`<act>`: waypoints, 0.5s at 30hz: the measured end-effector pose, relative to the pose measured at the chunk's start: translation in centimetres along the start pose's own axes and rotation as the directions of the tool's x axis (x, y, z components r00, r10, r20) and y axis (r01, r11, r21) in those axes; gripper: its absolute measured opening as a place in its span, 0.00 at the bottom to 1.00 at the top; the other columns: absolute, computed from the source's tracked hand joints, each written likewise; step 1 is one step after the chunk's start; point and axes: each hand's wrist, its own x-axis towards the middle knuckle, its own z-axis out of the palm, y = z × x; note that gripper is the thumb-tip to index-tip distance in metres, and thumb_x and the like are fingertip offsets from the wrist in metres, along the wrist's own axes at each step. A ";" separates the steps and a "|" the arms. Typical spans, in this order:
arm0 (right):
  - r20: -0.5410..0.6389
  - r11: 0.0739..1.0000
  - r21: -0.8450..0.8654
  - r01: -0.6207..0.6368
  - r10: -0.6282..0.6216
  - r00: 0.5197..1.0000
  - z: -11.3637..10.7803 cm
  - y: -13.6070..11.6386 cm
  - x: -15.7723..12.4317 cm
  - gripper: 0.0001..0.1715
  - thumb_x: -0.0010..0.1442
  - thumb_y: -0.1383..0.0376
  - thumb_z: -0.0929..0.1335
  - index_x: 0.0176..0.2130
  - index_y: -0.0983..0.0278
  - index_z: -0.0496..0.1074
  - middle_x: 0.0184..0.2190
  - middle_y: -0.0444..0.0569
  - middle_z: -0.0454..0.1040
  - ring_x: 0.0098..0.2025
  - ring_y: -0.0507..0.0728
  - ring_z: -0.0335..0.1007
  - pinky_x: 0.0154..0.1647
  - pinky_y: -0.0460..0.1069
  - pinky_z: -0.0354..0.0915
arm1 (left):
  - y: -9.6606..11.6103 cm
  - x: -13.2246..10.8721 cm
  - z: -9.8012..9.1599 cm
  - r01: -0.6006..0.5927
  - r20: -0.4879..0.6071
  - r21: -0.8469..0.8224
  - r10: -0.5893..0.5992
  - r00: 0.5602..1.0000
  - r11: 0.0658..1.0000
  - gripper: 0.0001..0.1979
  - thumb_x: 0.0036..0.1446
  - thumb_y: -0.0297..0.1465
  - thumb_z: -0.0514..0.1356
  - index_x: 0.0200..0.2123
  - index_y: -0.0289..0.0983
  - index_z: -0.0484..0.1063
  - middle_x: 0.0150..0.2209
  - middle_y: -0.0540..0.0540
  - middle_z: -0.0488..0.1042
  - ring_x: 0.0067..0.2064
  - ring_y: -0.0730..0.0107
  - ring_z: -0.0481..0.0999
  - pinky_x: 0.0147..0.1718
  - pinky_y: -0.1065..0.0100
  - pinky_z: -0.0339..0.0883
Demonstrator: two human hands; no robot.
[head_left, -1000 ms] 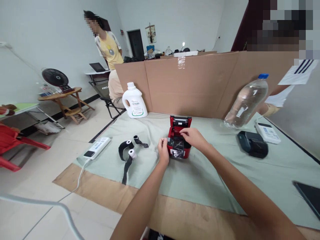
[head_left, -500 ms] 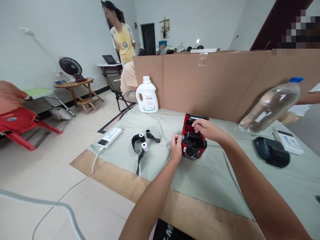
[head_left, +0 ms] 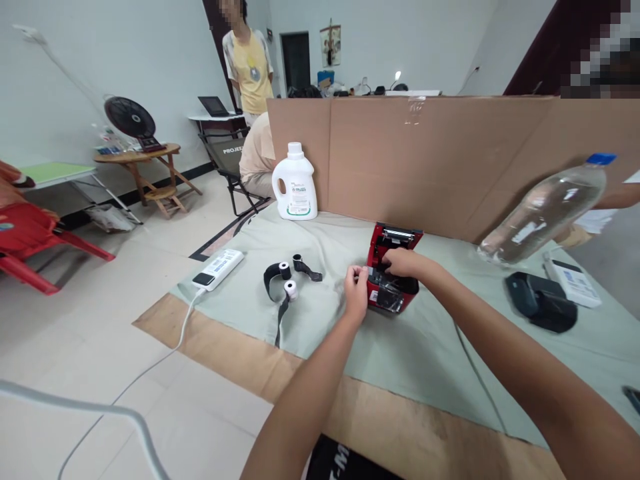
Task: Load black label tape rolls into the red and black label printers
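A red portable label printer [head_left: 393, 300] stands on the cloth with its lid raised and its black inside showing. My left hand [head_left: 356, 293] grips the printer's left edge, thumb and fingers closed. My right hand [head_left: 407, 262] reaches down into the compartment from the right; its fingers are bent together and the tips are hidden, so what they hold cannot be made out. Left of the printer lie a white-cored roll [head_left: 291, 289] with a black strip trailing from it, another small roll [head_left: 285, 270] with a curled black strip, and a black ring-shaped roll [head_left: 297, 259].
A white jug [head_left: 296, 183] stands against the cardboard screen [head_left: 425, 163]. A white power strip [head_left: 219, 270] lies at left. On the right are a leaning clear bottle [head_left: 547, 210], a black device [head_left: 541, 302] and a white box [head_left: 575, 283]. A person in yellow [head_left: 253, 70] stands behind.
My right hand has moved lower into the printer's compartment and now covers the black roll seen there earlier. The left hand stays at the printer's edge. The camera view has shifted slightly.
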 end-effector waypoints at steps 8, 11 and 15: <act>-0.075 0.993 0.114 0.029 -0.020 0.997 -1.5 0.1 -2.6 0.12 0.60 0.73 0.66 0.44 0.65 0.76 0.47 0.56 0.80 0.44 0.60 0.77 0.38 0.48 0.67 | -0.2 0.0 0.0 0.007 0.001 -0.001 -0.007 1.000 1.000 0.14 0.62 0.42 0.57 0.30 0.40 0.60 0.29 0.53 0.60 0.33 0.71 0.62 0.38 0.69 0.60; -0.176 0.966 0.257 0.000 0.047 0.983 -2.2 -0.2 -4.3 0.17 0.64 0.74 0.60 0.47 0.65 0.74 0.44 0.53 0.80 0.38 0.56 0.76 0.35 0.46 0.66 | -0.2 0.0 0.0 0.009 -0.001 0.012 -0.009 1.000 1.000 0.14 0.62 0.41 0.57 0.30 0.40 0.60 0.29 0.53 0.61 0.33 0.72 0.62 0.38 0.70 0.60; -0.104 0.969 0.247 0.013 0.013 0.995 -2.2 -0.7 -4.1 0.18 0.66 0.72 0.61 0.49 0.66 0.75 0.50 0.55 0.79 0.47 0.58 0.76 0.42 0.47 0.66 | -0.1 -0.1 0.0 -0.008 0.004 0.015 0.008 1.000 1.000 0.13 0.63 0.40 0.57 0.30 0.40 0.60 0.29 0.53 0.60 0.33 0.72 0.62 0.38 0.70 0.60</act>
